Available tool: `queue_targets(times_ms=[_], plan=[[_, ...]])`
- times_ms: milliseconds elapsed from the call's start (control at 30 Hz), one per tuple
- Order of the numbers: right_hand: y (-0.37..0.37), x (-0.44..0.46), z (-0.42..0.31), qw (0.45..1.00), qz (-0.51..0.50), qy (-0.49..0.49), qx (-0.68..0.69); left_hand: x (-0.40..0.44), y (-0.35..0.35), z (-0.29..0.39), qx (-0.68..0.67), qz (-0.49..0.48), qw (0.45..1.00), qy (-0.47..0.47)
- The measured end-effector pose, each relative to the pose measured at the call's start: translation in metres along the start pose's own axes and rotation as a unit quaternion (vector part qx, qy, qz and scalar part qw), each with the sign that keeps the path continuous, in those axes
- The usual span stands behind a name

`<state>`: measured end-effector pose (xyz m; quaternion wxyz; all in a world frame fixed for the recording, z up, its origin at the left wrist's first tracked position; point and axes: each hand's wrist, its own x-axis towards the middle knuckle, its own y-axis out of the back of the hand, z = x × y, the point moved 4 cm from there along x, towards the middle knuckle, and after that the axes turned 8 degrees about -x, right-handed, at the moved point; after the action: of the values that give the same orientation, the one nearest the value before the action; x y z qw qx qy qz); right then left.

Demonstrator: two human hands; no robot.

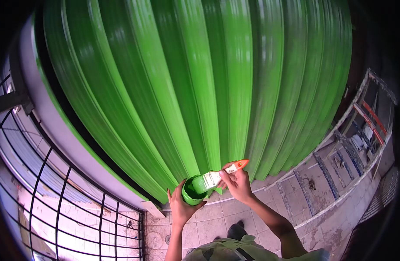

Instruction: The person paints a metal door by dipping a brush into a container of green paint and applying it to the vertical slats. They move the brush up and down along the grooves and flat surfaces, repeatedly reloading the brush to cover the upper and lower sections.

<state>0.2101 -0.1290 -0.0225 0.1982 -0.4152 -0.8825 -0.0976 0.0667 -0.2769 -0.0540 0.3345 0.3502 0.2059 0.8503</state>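
My left hand is wrapped round a small tub of green paint, tilted so its mouth faces up toward me. In my right hand is a paintbrush with a white body and an orange handle tip. Its bristles are coated in green and sit at the tub's mouth; whether they touch the paint inside I cannot tell. Just beyond both hands rises a corrugated metal panel, bright glossy green on the left and middle, duller and streaked toward the right.
A paint-spattered ladder leans or lies along the right side. On the left is a black metal grille beside a pale wall edge. Underfoot are dusty floor tiles, with a dark shoe below me.
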Motion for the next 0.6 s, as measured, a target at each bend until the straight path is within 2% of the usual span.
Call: queue_targets(times_ms=[67,333,433,500,533,600], plan=[[0.020,-0.011,0.002,0.998,0.053,0.006,0.026,0.004,-0.018,0.008,-0.010,-0.040,0.999,-0.006],[0.090,-0.047,0.027,0.966,0.234,-0.073,0.085,0.031,-0.088,0.048,-0.114,-0.164,0.979,-0.038],[0.113,-0.044,0.022,0.943,0.324,-0.014,0.072,0.042,-0.116,0.060,-0.145,-0.182,0.972,-0.041],[0.131,-0.036,0.028,0.944,0.322,-0.020,0.066,0.051,-0.133,0.071,-0.175,-0.188,0.966,-0.028],[0.141,-0.031,0.030,0.943,0.326,-0.011,0.067,0.058,-0.138,0.086,-0.175,-0.164,0.969,-0.064],[0.160,-0.021,0.036,0.940,0.333,-0.001,0.069,0.069,-0.165,0.081,-0.212,-0.172,0.962,-0.026]])
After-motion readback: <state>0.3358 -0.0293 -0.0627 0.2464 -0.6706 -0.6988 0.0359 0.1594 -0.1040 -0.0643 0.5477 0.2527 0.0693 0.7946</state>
